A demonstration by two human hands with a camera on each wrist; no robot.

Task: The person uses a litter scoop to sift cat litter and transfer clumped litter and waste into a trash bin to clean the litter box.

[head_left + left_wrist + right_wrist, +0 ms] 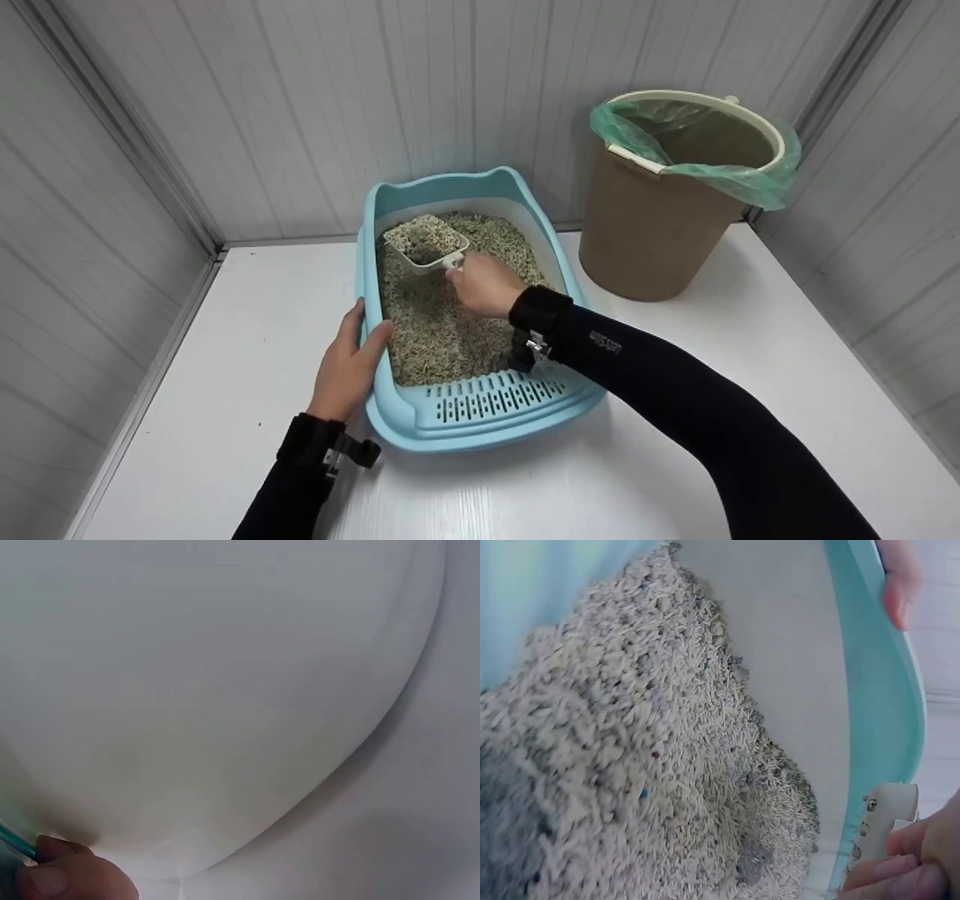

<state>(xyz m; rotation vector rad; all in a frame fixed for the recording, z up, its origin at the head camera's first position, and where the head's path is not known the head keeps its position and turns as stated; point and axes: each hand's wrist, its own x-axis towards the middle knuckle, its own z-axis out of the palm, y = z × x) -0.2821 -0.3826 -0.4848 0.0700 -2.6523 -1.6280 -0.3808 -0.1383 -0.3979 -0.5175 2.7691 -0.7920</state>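
Note:
A light blue litter box (480,442) stands on the table, filled with pale, pellet-like litter (442,337). My right hand (486,286) grips the handle of a white litter scoop (426,269), held over the far left of the box. Heaped litter with a darker clump fills the scoop. In the right wrist view, the scoop (892,802) shows only in part at the lower right. On the box's left rim, my left hand (349,371) keeps hold, thumb over the edge. The left wrist view shows the thumb and a finger (82,877) pinching that rim beneath the pale outer wall (187,712).
To the right of the box stands a tall brown bin (652,232) with a cream rim, lined with a green plastic bag (750,184). Grey-white panel walls (450,90) enclose the white table (247,322) at the back and both sides.

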